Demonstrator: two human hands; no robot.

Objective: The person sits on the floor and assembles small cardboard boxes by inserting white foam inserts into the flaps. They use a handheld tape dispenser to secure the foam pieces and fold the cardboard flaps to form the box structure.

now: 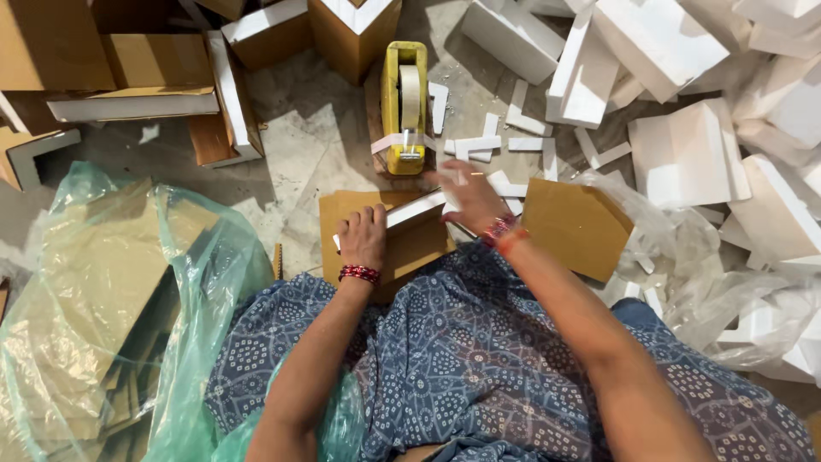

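At the far left a green plastic bag lies slumped on the floor, and flat brown cardboard sheets show through it in a loose stack. Above it, along the top left, several brown cardboard boxes lined with white foam lie open on the grey stone floor.

The left hand, with a red beaded bracelet at its wrist, presses down on a folded cardboard piece that lies flat just in front of the person's knees. Its fingers are held close together and curled over the near edge of a white foam strip, which lies on that cardboard. The folded cardboard piece sits in the middle of the view, between the two hands and right below the yellow tape dispenser, which stands upright on the floor with a length of pale tape hanging across its front.

The right hand reaches over the far end of the foam strip, close to the dispenser's base. It is blurred, so I cannot tell whether its fingers are spread or pinching anything. Red and orange bangles circle its wrist.

Just to the right of that wrist a second flat cardboard piece with a pointed outline lies on the floor. Small white foam offcuts are scattered beyond it, and at the right a heap of larger white foam corner blocks rests partly on crumpled clear plastic. The person's lap is covered in blue patterned cloth.
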